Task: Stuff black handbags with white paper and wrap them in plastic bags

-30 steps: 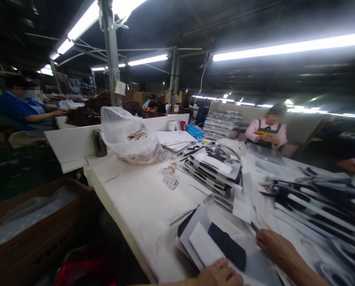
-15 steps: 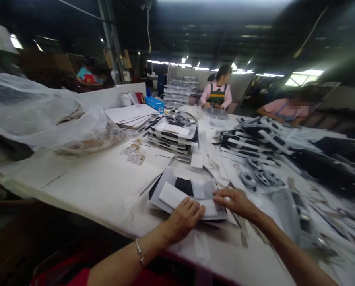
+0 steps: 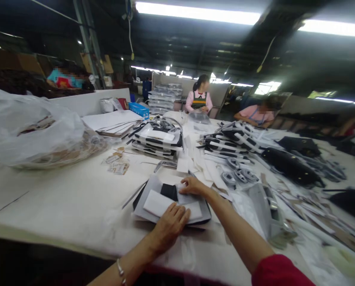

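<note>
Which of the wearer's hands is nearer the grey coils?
Right: the right hand lies left of the grey coils; the left hand lies farther left, lower in view.

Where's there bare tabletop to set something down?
The widest bare patch of the white table is left of the grey sheet under the left hand, bordered by the plastic bag, small labels and near edge; one thin dark strip lies there. Crowded: right of the right hand, with grey coils and black pieces.
</note>
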Demonstrator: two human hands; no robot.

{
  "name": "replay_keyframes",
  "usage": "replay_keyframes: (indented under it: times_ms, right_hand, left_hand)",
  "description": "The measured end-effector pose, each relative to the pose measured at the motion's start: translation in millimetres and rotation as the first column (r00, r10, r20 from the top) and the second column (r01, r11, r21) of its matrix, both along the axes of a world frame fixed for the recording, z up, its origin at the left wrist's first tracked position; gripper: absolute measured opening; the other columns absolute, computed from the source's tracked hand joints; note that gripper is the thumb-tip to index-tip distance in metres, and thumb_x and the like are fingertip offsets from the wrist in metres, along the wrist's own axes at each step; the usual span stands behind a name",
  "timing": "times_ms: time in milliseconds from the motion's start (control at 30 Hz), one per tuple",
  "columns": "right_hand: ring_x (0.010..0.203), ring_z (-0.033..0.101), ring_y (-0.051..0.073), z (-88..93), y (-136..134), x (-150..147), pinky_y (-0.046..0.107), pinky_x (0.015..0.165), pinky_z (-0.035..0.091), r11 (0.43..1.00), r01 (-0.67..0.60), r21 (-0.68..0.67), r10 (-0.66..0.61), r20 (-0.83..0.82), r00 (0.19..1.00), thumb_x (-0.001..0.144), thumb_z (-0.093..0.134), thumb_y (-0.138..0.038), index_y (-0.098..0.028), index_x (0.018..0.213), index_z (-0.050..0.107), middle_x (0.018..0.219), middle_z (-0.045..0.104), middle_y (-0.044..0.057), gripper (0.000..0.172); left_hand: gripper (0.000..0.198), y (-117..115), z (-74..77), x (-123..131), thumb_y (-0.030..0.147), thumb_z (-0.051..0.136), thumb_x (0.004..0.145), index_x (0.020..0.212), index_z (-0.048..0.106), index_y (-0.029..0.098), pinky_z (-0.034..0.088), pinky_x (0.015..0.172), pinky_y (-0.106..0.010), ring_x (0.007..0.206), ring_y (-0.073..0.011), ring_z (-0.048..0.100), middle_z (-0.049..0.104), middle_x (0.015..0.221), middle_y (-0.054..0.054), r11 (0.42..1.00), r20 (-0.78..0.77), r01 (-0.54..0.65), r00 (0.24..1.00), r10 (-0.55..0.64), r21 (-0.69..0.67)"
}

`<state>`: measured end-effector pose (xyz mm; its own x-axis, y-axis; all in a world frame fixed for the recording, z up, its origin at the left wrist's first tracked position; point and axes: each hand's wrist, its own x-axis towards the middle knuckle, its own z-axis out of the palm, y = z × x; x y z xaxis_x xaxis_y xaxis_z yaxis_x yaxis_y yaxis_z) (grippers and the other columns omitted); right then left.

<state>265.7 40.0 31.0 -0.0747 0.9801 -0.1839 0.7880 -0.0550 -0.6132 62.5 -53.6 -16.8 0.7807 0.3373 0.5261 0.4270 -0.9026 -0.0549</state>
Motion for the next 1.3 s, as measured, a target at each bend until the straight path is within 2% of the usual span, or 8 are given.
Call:
replay_keyframes:
  times_ms: [100, 333, 533, 767, 900, 1133, 1233, 1300]
  right_hand:
    - [0.070, 0.064, 0.016, -3.0, -5.8, -0.3, 0.023, 0.063, 0.045, 0.996, 0.078, 0.051, -0.072, -0.111, 0.991, 0.068, 0.075, -0.020, -0.019, 0.078, 0.075, 0.072, 0.072, -0.001, 0.011]
    - [0.070, 0.061, 0.012, 0.3, -21.4, 10.3, 0.021, 0.065, 0.045, 0.926, 0.298, 0.232, -0.203, -0.359, 0.911, 0.070, 0.072, -0.019, -0.020, 0.078, 0.071, 0.074, 0.068, -0.004, 0.007]
    - [0.065, 0.058, 0.012, 15.4, -52.9, 23.1, 0.022, 0.062, 0.045, 0.896, 0.340, 0.286, -0.175, -0.476, 0.862, 0.070, 0.072, -0.021, -0.020, 0.074, 0.067, 0.067, 0.064, -0.005, 0.007]
    - [0.081, 0.065, 0.018, 42.3, -135.5, 23.6, 0.032, 0.080, 0.049, 0.810, 0.087, 0.581, 0.062, -0.231, 0.971, 0.084, 0.066, -0.027, -0.021, 0.085, 0.073, 0.083, 0.071, 0.003, 0.008]
    - [0.080, 0.064, 0.018, 33.9, -168.6, 21.6, 0.031, 0.076, 0.049, 0.792, -0.118, 0.598, 0.192, -0.061, 0.979, 0.092, 0.060, -0.024, -0.022, 0.089, 0.072, 0.083, 0.070, 0.004, 0.013]
    - [0.078, 0.057, 0.019, 18.0, -196.9, -9.3, 0.035, 0.078, 0.044, 0.686, -0.304, 0.661, 0.213, 0.217, 0.953, 0.093, 0.059, -0.022, -0.022, 0.086, 0.071, 0.075, 0.066, 0.004, 0.013]
    - [0.075, 0.058, 0.019, 16.4, -204.0, -17.1, 0.035, 0.077, 0.044, 0.691, -0.292, 0.661, 0.220, 0.192, 0.956, 0.093, 0.059, -0.021, -0.022, 0.084, 0.070, 0.073, 0.066, 0.003, 0.014]
    - [0.075, 0.061, 0.019, 13.3, -209.7, -16.2, 0.034, 0.074, 0.046, 0.721, -0.160, 0.674, 0.150, 0.074, 0.986, 0.093, 0.060, -0.024, -0.023, 0.085, 0.070, 0.075, 0.068, 0.003, 0.013]
  left_hand:
    - [0.052, 2.7, -6.0, -1.3, -0.003, 0.035, 0.083, 0.131, 0.047, 0.014, 0.045, 0.102, -0.041, 0.106, -0.0212, 0.059, 0.064, 0.112, -0.010, 0.996, 0.092, -0.010, 0.996, 0.001, 0.094]
    - [0.076, 21.7, -26.8, -4.3, -0.007, 0.035, 0.072, 0.142, 0.040, 0.023, 0.043, 0.105, -0.035, 0.110, -0.0198, 0.059, 0.066, 0.117, -0.003, 0.979, 0.190, -0.008, 0.981, -0.032, 0.204]
    - [0.084, 22.0, -27.9, -2.8, -0.007, 0.037, 0.068, 0.145, 0.037, 0.027, 0.046, 0.103, -0.035, 0.108, -0.0204, 0.062, 0.068, 0.116, -0.002, 0.982, 0.210, -0.008, 0.977, -0.032, 0.187]
    - [0.068, 6.7, -5.8, -3.7, -0.004, 0.036, 0.076, 0.142, 0.038, 0.014, 0.045, 0.105, -0.041, 0.108, -0.0206, 0.061, 0.065, 0.115, -0.009, 0.997, 0.102, 0.042, 0.994, -0.049, 0.065]
    - [0.068, 3.4, 0.3, -6.8, -0.001, 0.037, 0.082, 0.148, 0.028, 0.011, 0.039, 0.110, -0.045, 0.117, -0.0217, 0.056, 0.061, 0.122, -0.013, 0.997, 0.001, 0.049, 0.999, -0.049, -0.051]
    - [0.070, 2.0, 11.7, -6.6, 0.007, 0.046, 0.088, 0.152, 0.024, 0.025, 0.037, 0.108, -0.048, 0.114, -0.0238, 0.053, 0.056, 0.118, -0.009, 0.995, -0.122, 0.053, 0.991, -0.063, -0.084]
    - [0.067, 1.4, 16.9, -2.1, 0.010, 0.045, 0.090, 0.152, 0.024, 0.023, 0.039, 0.105, -0.048, 0.107, -0.0236, 0.054, 0.056, 0.113, -0.009, 0.996, -0.157, 0.007, 0.987, -0.021, -0.088]
    - [0.061, 0.3, 17.5, 0.9, 0.011, 0.043, 0.092, 0.150, 0.027, 0.020, 0.042, 0.101, -0.046, 0.102, -0.0232, 0.055, 0.057, 0.110, -0.009, 0.998, -0.173, -0.025, 0.985, 0.015, -0.058]
